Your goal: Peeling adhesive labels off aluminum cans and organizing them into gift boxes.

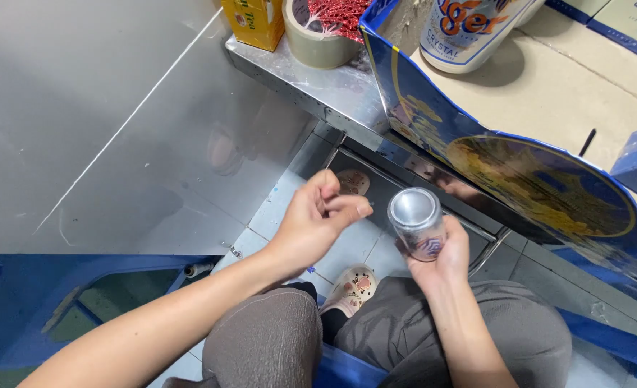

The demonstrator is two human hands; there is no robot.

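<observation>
left hand (317,224): just left of the can, level with it, above the tiled floor; thumb and forefinger pinched together, other fingers curled; cannot tell if anything small sits in the pinch
can (418,223): silver drink can, base tilted up toward the camera, below the edge of the steel surface (318,90)
right hand (441,253): under and behind the can, grip clamped round its lower body
step: judged as handling of the can, right hand steadying it while left works beside it
next move: likely needs left pinch brought onto the can with the right grip kept firm so it does not slip
blue carton flap (520,172): right of and above the can
tape roll (318,39): up-left of the can, on the surface
</observation>
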